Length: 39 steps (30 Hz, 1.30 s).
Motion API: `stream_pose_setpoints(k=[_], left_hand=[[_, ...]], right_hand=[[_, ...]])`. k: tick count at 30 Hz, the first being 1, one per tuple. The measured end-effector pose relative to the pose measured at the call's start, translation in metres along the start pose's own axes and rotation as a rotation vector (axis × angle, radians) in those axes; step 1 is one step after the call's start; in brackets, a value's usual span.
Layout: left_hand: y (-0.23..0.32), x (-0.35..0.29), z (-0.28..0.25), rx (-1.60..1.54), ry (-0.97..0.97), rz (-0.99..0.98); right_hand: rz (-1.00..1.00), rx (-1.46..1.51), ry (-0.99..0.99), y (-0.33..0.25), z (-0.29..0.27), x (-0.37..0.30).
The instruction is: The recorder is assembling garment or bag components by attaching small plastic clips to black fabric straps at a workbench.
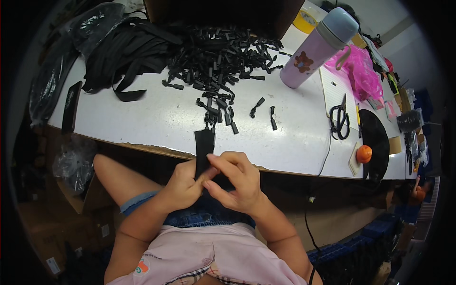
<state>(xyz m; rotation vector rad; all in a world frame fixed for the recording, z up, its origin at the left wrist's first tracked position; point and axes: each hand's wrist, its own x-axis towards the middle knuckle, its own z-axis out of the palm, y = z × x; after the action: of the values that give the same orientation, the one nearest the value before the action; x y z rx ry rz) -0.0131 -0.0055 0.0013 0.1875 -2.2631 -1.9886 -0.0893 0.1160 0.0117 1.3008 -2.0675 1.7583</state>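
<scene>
In front of the table edge, my left hand [183, 186] is closed around the lower end of a bundle of black flat straps [204, 145]. The upper end of the straps reaches over the tabletop, with small black metal-and-plastic clips [210, 119] at its tip. My right hand [237, 179] is bent toward the same straps, its fingertips at their right side and its thumb close to my left hand. Part of its grip is hidden. Just beyond lie several loose black clips [232, 119], and two more clips [273, 118] lie apart to the right.
A large pile of black clips [223, 57] covers the far middle, beside coiled black straps [128, 47]. To the right stand a lilac bottle [308, 54], black scissors [339, 121] and an orange fruit [364, 154]. The white table [289, 147] has a worn front edge.
</scene>
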Motion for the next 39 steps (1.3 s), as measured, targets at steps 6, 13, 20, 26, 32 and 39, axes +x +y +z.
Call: stream_pose_setpoints(k=[6,13,20,26,32,39], left_hand=[[0.003,-0.002,0.004,-0.320,-0.005,-0.048],[0.008,-0.002,0.006,-0.255,0.167,0.116],[0.001,0.002,0.010,0.118,0.230,0.547],[0.000,0.002,0.010,-0.786,0.097,-0.219],[-0.004,0.002,0.014,-0.353,0.173,-0.129],[-0.009,0.006,0.018,-0.194,0.235,0.034]], right_hand=[[0.252,0.306,-0.199,0.005,-0.012,-0.006],[0.479,0.582,-0.149,0.011,-0.007,-0.015],[0.581,0.579,-0.177,0.016,-0.013,-0.005],[0.019,-0.902,-0.054,0.039,-0.026,0.037],[0.073,-0.605,0.020,0.050,-0.029,0.019],[0.277,0.259,-0.044,0.013,-0.018,0.001]])
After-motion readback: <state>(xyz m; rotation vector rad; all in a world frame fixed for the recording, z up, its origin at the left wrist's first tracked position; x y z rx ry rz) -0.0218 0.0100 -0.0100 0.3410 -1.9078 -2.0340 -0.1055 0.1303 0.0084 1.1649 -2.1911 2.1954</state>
